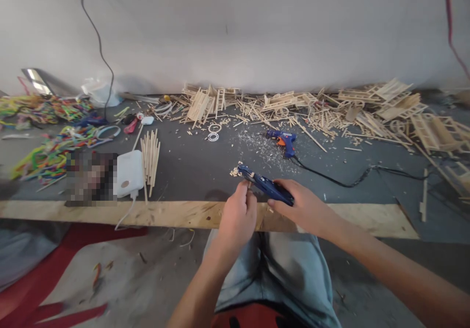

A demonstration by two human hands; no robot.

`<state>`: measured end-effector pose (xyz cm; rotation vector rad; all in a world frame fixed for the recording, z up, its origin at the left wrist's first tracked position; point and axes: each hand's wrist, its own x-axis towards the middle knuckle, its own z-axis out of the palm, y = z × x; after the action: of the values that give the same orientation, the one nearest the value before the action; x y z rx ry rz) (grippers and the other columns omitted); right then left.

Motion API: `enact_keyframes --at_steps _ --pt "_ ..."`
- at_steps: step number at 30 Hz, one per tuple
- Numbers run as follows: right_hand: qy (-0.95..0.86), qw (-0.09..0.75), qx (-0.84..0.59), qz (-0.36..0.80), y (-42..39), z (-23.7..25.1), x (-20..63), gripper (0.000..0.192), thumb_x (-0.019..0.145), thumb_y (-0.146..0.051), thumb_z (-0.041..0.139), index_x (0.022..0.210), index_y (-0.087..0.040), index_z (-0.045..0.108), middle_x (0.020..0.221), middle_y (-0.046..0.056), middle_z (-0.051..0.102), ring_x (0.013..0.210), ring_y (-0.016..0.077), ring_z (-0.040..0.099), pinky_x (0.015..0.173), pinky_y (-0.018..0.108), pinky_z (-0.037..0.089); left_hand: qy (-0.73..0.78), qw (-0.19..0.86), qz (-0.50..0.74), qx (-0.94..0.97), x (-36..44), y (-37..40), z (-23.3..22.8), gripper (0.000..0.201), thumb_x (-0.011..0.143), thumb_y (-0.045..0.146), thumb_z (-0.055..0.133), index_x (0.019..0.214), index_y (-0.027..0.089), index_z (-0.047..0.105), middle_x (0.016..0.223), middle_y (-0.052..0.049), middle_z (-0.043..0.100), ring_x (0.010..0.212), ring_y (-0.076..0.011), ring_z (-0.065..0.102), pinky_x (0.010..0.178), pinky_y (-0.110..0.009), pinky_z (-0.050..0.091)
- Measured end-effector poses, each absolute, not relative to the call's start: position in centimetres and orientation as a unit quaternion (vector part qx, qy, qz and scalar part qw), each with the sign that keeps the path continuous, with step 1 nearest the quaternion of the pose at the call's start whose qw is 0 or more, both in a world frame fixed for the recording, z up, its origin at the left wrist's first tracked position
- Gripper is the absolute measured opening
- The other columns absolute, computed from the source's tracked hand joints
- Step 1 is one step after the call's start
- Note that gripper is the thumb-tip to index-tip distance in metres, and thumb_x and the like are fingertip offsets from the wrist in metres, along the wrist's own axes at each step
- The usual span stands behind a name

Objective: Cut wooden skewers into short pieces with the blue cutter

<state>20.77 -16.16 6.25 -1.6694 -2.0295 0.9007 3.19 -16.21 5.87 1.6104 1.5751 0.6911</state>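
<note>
My right hand (301, 208) grips a dark blue cutting tool (265, 184) over the table's front edge, its tip pointing up and left. My left hand (238, 216) pinches a small wooden stick piece (249, 185) against the tool's jaws. A small heap of cut stick bits (235, 171) lies on the grey table top (198, 164) just beyond the tool's tip.
A blue and orange glue gun (283, 141) with a black cord lies past my hands. Stick-built frames (389, 105) and loose sticks line the wall. A bundle of long sticks (150, 159), a white charger box (129, 174) and coloured pipe cleaners (47, 137) sit to the left.
</note>
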Motion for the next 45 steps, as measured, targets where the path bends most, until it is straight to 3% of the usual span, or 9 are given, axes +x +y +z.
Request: enact_keyframes --at_steps 6,13,22,37,45 --pt "-0.715 0.152 -0.607 0.312 -15.6 6.2 20.7 0.038 0.083 -0.046 0.056 0.112 -0.021 0.059 0.112 0.010 0.064 0.102 0.0264 0.059 0.083 0.036 0.045 0.639 0.363 0.275 0.620 3.6 -16.4 5.0 0.033 0.093 0.027 0.031 0.115 0.018 0.054 0.086 -0.009 0.068 0.077 -0.0239 0.064 0.069 -0.033 0.045" --pt "-0.726 0.100 -0.614 0.294 -14.6 6.4 20.2 0.029 0.085 -0.046 0.054 0.095 -0.020 0.062 0.093 0.008 0.066 0.084 0.0229 0.062 0.070 0.031 0.041 0.638 0.356 0.314 0.606 4.1 -16.4 4.0 0.037 0.094 0.024 0.030 0.122 0.012 0.051 0.106 -0.017 0.067 0.102 -0.0260 0.063 0.084 -0.036 0.046" --pt "-0.741 0.049 -0.616 0.262 -13.5 6.1 19.8 0.031 0.085 -0.049 0.053 0.082 -0.019 0.062 0.078 0.006 0.065 0.068 0.0194 0.059 0.057 0.029 0.034 0.653 0.373 0.309 0.582 4.2 -16.2 3.7 0.039 0.093 0.022 0.030 0.124 0.011 0.050 0.115 -0.018 0.064 0.104 -0.0282 0.061 0.088 -0.041 0.045" --pt "-0.786 -0.045 -0.583 0.201 -12.8 5.8 19.4 0.050 0.089 -0.061 0.037 0.078 -0.020 0.064 0.082 0.013 0.070 0.077 0.0285 0.066 0.062 0.036 0.043 0.669 0.406 0.311 0.539 4.0 -16.2 2.6 0.032 0.094 0.022 0.029 0.112 0.014 0.055 0.100 -0.014 0.067 0.094 -0.0245 0.063 0.082 -0.036 0.045" --pt "-0.765 -0.085 -0.595 0.233 -12.2 5.4 19.4 0.061 0.089 -0.065 0.031 0.069 -0.020 0.066 0.070 0.013 0.069 0.068 0.0278 0.066 0.055 0.033 0.041 0.659 0.447 0.272 0.541 3.1 -15.2 2.2 0.024 0.094 0.024 0.030 0.093 0.019 0.054 0.079 -0.006 0.063 0.070 -0.0184 0.057 0.067 -0.028 0.040"
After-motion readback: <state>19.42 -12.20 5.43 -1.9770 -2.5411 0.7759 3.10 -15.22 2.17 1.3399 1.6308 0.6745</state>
